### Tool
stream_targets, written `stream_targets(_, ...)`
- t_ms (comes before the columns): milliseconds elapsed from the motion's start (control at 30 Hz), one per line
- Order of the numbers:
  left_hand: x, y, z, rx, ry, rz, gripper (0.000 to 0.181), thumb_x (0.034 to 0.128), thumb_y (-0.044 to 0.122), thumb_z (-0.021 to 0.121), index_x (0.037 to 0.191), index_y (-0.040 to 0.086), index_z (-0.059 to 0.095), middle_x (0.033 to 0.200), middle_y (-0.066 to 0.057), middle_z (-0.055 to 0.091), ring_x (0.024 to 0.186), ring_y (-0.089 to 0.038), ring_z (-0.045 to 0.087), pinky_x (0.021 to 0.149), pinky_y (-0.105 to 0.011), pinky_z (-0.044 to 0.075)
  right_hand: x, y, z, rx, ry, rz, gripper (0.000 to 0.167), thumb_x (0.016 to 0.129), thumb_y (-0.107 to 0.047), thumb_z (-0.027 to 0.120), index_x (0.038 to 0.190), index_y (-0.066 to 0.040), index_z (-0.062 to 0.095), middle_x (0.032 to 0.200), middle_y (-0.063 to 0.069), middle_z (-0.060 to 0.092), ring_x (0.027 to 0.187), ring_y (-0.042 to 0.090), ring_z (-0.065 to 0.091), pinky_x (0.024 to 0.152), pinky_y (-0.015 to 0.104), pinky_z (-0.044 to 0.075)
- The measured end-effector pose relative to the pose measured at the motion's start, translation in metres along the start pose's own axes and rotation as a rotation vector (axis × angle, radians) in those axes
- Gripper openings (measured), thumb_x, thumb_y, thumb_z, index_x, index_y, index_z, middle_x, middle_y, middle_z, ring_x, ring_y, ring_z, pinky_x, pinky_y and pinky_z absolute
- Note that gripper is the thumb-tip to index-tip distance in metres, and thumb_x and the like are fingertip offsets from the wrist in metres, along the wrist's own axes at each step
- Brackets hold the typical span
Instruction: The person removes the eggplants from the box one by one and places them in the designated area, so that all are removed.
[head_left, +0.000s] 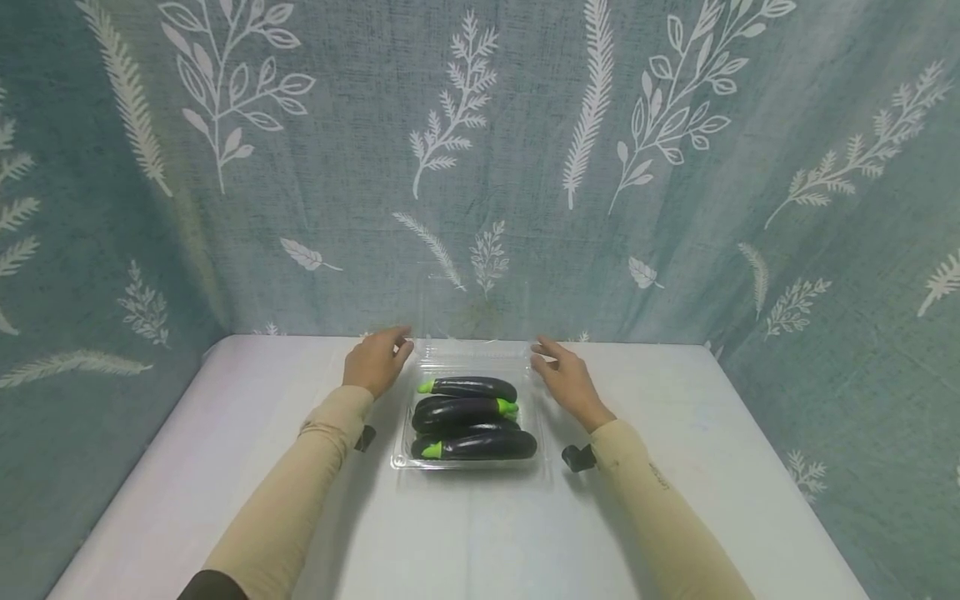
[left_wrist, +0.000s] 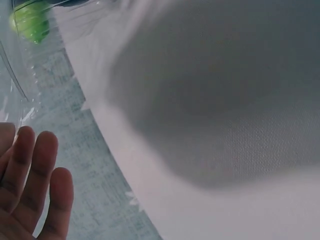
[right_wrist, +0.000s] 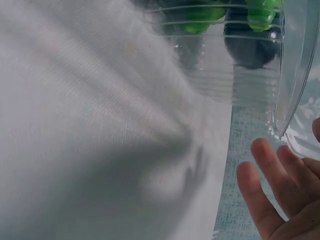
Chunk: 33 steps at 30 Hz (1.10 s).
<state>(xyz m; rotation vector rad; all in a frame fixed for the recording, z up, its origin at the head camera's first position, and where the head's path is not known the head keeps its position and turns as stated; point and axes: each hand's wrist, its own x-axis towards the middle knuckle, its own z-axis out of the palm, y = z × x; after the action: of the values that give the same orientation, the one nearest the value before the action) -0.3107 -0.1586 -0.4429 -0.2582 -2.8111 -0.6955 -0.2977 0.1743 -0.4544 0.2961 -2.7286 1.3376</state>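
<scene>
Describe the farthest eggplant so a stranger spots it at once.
On the white table sits a clear container. Inside, the farthest eggplant lies nearest the raised lid; its green cap points left, while that of the next eggplant points right.

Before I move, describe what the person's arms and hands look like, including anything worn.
The left sleeve is long, beige fabric; the matching right sleeve bears small dark lettering. A small black attachment shows at each wrist. A dark, rounded edge, perhaps another garment, borders the left sleeve's upper end. The left hand and right hand are ungloved.
</scene>
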Motion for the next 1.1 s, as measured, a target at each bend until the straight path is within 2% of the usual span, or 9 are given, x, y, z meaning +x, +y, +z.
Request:
stream_targets(167,0.002,0.002,0.002,0.008,-0.031,-0.017,0.040,0.1055,0.026,0.053,0.138,0.004,0.061,0.119,-0.014,0.072,0.105,-0.038,0.069,0.081,-0.056,0.058,0.000,0.001,0.002,0.020,-0.032,0.060,0.055,0.108,-0.030,0.051,0.155,-0.005,0.039,0.147,0.013,0.055,0.118,0.035,0.064,0.098,0.048,0.054)
stream_targets(300,0.001,0.002,0.002,0.005,-0.069,-0.030,0.041,0.1054,0.027,0.052,0.138,0.003,0.060,0.120,-0.016,0.071,0.108,-0.041,0.067,0.083,-0.058,0.057,-0.001,0.006,0.002,0.029,-0.056,0.078,0.058,0.109,-0.035,0.047,0.157,-0.005,0.036,0.150,0.014,0.052,0.120,0.035,0.063,0.095,0.046,0.056)
stream_targets(433,-0.002,0.000,0.000,-0.023,-0.106,-0.038,0.046,0.1062,0.033,0.049,0.141,0.004,0.058,0.123,-0.016,0.070,0.110,-0.042,0.066,0.085,-0.058,0.056,-0.003,0.013,-0.002,0.045,-0.041,0.080,0.055,0.109,-0.034,0.045,0.156,-0.006,0.037,0.150,0.015,0.051,0.124,0.037,0.061,0.093,0.047,0.057)
stream_targets(567,-0.008,-0.006,-0.004,-0.055,-0.100,-0.045,0.049,0.1062,0.037,0.047,0.142,0.004,0.057,0.124,-0.016,0.070,0.112,-0.041,0.065,0.087,-0.059,0.054,-0.006,0.018,-0.010,0.060,-0.020,0.086,0.055,0.109,-0.033,0.045,0.156,-0.007,0.037,0.152,0.015,0.050,0.129,0.040,0.056,0.094,0.049,0.056)
stream_targets(867,-0.030,-0.026,-0.011,-0.063,-0.106,-0.059,0.052,0.1053,0.041,0.045,0.142,0.006,0.058,0.125,-0.013,0.070,0.109,-0.034,0.067,0.089,-0.057,0.053,-0.014,0.033,-0.026,0.029,0.008,0.078,0.054,0.109,-0.034,0.047,0.157,-0.010,0.038,0.152,0.015,0.050,0.134,0.039,0.052,0.110,0.053,0.044)
stream_targets(1100,-0.058,-0.032,-0.030,-0.082,-0.078,-0.045,0.051,0.1057,0.044,0.047,0.141,0.008,0.059,0.127,-0.013,0.068,0.109,-0.034,0.066,0.087,-0.057,0.053,-0.022,0.038,-0.041,0.024,0.021,0.076,0.053,0.109,-0.033,0.048,0.156,-0.012,0.038,0.153,0.015,0.048,0.136,0.037,0.050,0.112,0.055,0.040)
